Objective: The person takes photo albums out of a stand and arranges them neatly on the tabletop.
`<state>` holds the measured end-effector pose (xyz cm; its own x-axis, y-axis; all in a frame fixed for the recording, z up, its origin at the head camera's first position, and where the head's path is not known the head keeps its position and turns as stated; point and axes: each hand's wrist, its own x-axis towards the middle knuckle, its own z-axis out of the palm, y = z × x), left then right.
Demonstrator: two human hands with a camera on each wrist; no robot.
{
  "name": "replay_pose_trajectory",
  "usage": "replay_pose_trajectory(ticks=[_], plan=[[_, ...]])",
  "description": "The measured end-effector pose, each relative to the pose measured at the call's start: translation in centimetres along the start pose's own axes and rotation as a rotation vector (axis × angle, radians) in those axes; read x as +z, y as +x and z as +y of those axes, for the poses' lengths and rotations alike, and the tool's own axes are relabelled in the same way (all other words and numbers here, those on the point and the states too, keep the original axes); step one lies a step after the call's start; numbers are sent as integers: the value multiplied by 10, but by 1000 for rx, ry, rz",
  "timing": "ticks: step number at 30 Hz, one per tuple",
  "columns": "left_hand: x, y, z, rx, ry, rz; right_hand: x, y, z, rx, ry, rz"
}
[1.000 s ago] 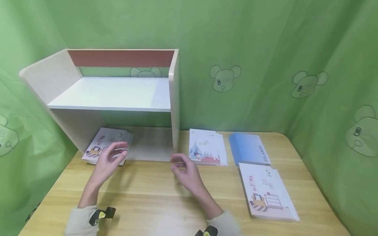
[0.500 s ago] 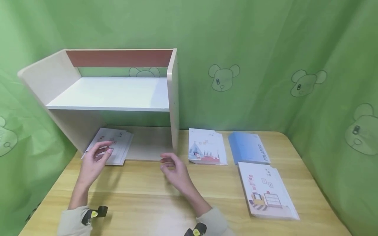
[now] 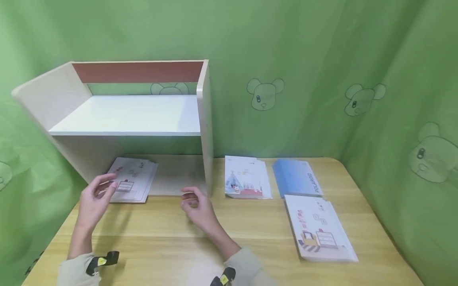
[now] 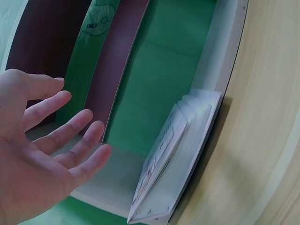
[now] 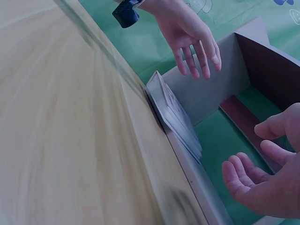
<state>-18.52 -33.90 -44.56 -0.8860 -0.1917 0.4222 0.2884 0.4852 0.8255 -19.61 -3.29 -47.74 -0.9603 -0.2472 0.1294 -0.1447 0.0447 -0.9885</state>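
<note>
A stack of pale books (image 3: 134,178) lies at the left end of the bookshelf's lower level, its front edge jutting over the tabletop. My left hand (image 3: 94,202) hovers at the stack's left front side, overlapping it in the head view; its fingers (image 4: 77,157) are loosely bent with nothing between them. My right hand (image 3: 200,210) hangs before the bookshelf (image 3: 205,119), near its right side panel. Loosely curved and bare, its fingers (image 5: 236,178) face the left hand. In the left wrist view the books (image 4: 180,154) sit fanned, apart from the hand.
Right of the bookshelf lies a white book stack with a tent picture (image 3: 245,178). Beside it is a blue stack marked POLAROID (image 3: 297,178), and in front another white stack (image 3: 320,230). The wooden table (image 3: 171,246) meets a green curtain (image 3: 304,47) behind.
Both hands have drifted left, the left one from over the middle of the shelved books to their left side. The view has turned slightly right; the books look unmoved.
</note>
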Motion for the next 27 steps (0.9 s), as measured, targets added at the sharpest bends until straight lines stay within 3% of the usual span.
replay_pose_trajectory(ticks=[9, 22, 27], plan=[[-12, -2, -8, -56, 10, 93, 17, 5, 5, 36, 23, 23], [-22, -3, -22, -120, 40, 138, 34, 14, 12, 64, 48, 41], [-21, -4, -26, -188, 64, 165, 44, 17, 13, 88, 73, 42]])
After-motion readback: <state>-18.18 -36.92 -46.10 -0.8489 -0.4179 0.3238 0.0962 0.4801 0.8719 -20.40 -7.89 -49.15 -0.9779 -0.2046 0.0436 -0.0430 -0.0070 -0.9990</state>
